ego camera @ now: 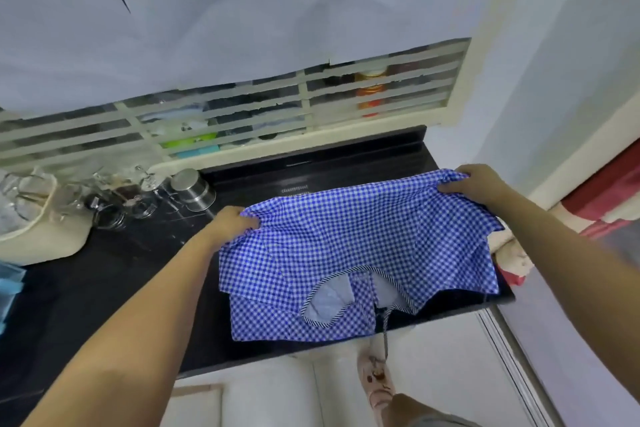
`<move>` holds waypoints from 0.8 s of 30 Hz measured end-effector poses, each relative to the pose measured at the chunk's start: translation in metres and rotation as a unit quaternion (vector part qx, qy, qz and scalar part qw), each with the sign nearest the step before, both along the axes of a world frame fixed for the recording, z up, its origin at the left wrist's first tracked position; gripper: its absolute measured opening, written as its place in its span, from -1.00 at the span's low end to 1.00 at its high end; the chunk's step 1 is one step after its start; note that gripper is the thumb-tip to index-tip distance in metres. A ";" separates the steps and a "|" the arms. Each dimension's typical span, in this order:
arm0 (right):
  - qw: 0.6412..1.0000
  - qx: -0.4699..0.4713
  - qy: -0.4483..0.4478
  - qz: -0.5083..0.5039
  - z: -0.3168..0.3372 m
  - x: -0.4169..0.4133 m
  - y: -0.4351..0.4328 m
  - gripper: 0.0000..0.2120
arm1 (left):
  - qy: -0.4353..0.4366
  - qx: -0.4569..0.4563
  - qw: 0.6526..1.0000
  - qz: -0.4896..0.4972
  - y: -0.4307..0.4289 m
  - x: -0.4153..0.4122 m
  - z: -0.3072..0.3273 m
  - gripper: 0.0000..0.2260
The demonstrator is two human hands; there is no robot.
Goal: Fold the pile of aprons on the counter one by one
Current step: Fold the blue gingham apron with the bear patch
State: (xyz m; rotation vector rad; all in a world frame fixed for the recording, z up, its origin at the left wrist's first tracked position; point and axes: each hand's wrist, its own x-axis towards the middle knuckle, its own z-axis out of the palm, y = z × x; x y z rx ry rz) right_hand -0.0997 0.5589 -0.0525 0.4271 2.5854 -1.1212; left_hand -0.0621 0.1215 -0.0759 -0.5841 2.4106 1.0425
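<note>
- My left hand (235, 218) has its fingers curled tight round a bunch of the blue gingham apron (346, 246) at its far left corner.
- My right hand (474, 184) is clamped the same way on the far right corner, so the far hem is stretched between my two fists.
- The apron lies on the right half of the black counter (104, 281). Its near part reaches the front edge, close to the front right corner.
- Its long axis runs left to right between my hands, roughly parallel to the front edge. The curved striped-trim opening (346, 291) points toward me.
- A tie (385, 333) dangles over the front edge toward the floor.
- To fold well, I judge I should keep the far hem taut and level and bring both corners toward me together. I should lay them square on the near edge, then tuck the loose tie in so it does not drag the cloth off.
- Cream and red cloth (512, 256) is bunched at the right edge, just beside the apron. I cannot tell whether it is more aprons.
- A steel canister (194, 189) stands near the back edge, left of my left hand.
</note>
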 end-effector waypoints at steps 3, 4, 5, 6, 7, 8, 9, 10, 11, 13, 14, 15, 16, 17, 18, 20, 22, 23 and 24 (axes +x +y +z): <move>0.992 0.120 0.034 0.024 -0.028 -0.039 -0.010 -0.57 | 0.057 -0.042 0.995 0.070 -0.004 -0.019 -0.024 -0.50; 0.981 0.180 0.053 0.059 -0.036 -0.045 -0.016 -0.48 | 0.067 -0.057 0.992 0.094 -0.006 -0.019 -0.030 -0.39; 0.965 0.225 0.075 0.110 -0.044 -0.051 -0.026 -0.39 | 0.056 -0.059 0.988 0.131 -0.009 -0.017 -0.038 -0.33; 0.951 0.244 0.096 0.162 -0.051 -0.051 -0.040 -0.32 | 0.040 -0.045 0.983 0.171 -0.010 -0.013 -0.046 -0.30; 0.943 0.231 0.102 0.216 -0.056 -0.049 -0.059 -0.27 | 0.016 -0.027 0.978 0.209 -0.010 -0.006 -0.048 -0.32; 0.939 0.191 0.097 0.271 -0.061 -0.041 -0.081 -0.22 | -0.008 -0.007 0.974 0.228 -0.010 0.001 -0.053 -0.41; 0.928 0.145 0.090 0.331 -0.066 -0.031 -0.106 -0.17 | -0.038 0.014 0.970 0.240 -0.009 0.009 -0.055 -0.54; 0.913 0.107 0.088 0.383 -0.071 -0.018 -0.130 -0.11 | -0.057 0.028 0.968 0.244 -0.008 0.015 -0.058 -0.61; 0.896 0.082 0.086 0.428 -0.074 -0.002 -0.154 -0.05 | -0.067 0.029 0.967 0.245 -0.008 0.020 -0.059 -0.59; 0.865 0.082 0.065 0.491 -0.082 0.024 -0.195 0.08 | -0.055 0.016 0.969 0.239 -0.009 0.026 -0.062 -0.57; 0.848 0.104 0.049 0.517 -0.088 0.034 -0.212 0.13 | -0.034 0.029 0.972 0.233 -0.008 0.030 -0.061 -0.61; 0.834 0.133 0.036 0.535 -0.093 0.042 -0.225 0.16 | -0.021 0.063 0.971 0.229 -0.005 0.032 -0.059 -0.69; 0.824 0.160 0.025 0.544 -0.100 0.047 -0.235 0.17 | -0.012 0.113 0.967 0.228 -0.002 0.035 -0.055 -0.78; 0.820 0.176 0.016 0.544 -0.106 0.049 -0.241 0.15 | -0.009 0.140 0.965 0.220 0.000 0.038 -0.052 -0.79; 0.824 0.184 0.011 0.536 -0.109 0.047 -0.243 0.08 | 0.001 0.131 0.971 0.199 0.000 0.039 -0.050 -0.75; 0.831 0.183 0.019 0.526 -0.109 0.034 -0.241 -0.11 | 0.008 0.005 0.990 0.143 -0.004 0.041 -0.049 -0.60; 0.834 0.149 0.010 0.531 -0.100 0.016 -0.236 -0.23 | 0.021 -0.107 0.986 0.127 -0.005 0.045 -0.045 -0.49; 0.834 0.126 -0.014 0.537 -0.094 0.007 -0.233 -0.26 | 0.044 -0.126 0.984 0.117 -0.002 0.049 -0.044 -0.49; 0.830 0.112 -0.041 0.545 -0.089 0.000 -0.230 -0.27 | 0.072 -0.137 0.984 0.092 0.003 0.054 -0.044 -0.54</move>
